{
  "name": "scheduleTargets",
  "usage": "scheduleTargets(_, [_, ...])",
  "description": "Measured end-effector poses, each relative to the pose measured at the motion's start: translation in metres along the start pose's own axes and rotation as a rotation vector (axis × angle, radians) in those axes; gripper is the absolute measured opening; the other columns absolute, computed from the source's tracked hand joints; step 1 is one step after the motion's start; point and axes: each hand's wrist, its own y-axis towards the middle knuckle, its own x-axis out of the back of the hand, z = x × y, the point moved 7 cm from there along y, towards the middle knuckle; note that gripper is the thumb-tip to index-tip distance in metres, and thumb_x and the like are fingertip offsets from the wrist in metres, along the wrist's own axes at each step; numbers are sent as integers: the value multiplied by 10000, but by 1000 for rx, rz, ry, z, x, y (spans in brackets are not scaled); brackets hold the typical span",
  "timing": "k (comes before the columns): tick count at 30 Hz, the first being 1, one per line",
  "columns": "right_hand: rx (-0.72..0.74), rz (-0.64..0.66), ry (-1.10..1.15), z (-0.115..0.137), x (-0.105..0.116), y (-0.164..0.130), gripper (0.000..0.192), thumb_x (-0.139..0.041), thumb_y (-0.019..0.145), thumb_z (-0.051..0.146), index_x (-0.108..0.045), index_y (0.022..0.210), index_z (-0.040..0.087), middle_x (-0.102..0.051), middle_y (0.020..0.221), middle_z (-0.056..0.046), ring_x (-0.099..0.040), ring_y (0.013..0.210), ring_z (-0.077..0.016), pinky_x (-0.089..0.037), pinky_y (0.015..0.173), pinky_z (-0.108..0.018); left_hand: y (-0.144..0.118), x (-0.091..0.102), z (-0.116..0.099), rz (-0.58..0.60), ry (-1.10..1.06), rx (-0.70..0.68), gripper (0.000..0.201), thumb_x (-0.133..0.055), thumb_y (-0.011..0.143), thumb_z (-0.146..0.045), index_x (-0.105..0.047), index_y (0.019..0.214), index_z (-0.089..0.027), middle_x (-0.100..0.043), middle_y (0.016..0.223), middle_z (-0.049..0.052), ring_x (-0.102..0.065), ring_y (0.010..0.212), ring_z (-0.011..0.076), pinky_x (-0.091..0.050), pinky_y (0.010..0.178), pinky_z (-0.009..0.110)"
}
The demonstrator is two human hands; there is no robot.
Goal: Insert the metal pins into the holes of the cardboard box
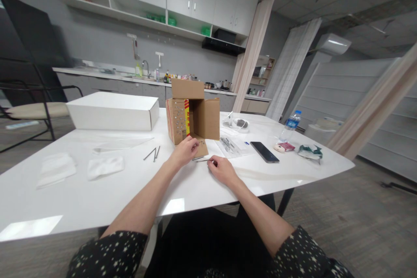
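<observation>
Now | L hand [186,150] fingers curled, touching lower flap of open cardboard box [192,117] | R hand [222,168] loosely curled by a nail [202,160] on white table [97,195]; grip: can't tell | spare nails [153,153] left.

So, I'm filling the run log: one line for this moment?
left hand: at cardboard box | right hand: touching nail | table

Brown cardboard box [192,115] with a red-yellow stripe — white table [97,191], black phone [264,151].
</observation>
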Motion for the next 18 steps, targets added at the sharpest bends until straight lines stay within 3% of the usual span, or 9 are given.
scheduleTargets(7, [-3, -2, 31, -1, 0, 0, 252, -488, 888, 295, -724, 892, 207, -708, 757, -26, -588, 685, -149, -382, 656, -231, -3, -8, -3, 163, 60, -7, 182, -508, 786, -155, -654, 888, -189, -623, 856, 43, -607, 804, 167, -484, 762, 273])
scheduleTargets(18, [11, 2, 9, -1, -2, 1, 236, -494, 884, 283, -716, 867, 207, -709, 756, -25, -592, 690, -147, -368, 654, -233, -7, -12, -7, 220, 178, -56, 170, -489, 809, -169, -638, 884, -199, -672, 934, 70, -634, 868, 203, -476, 759, 287])
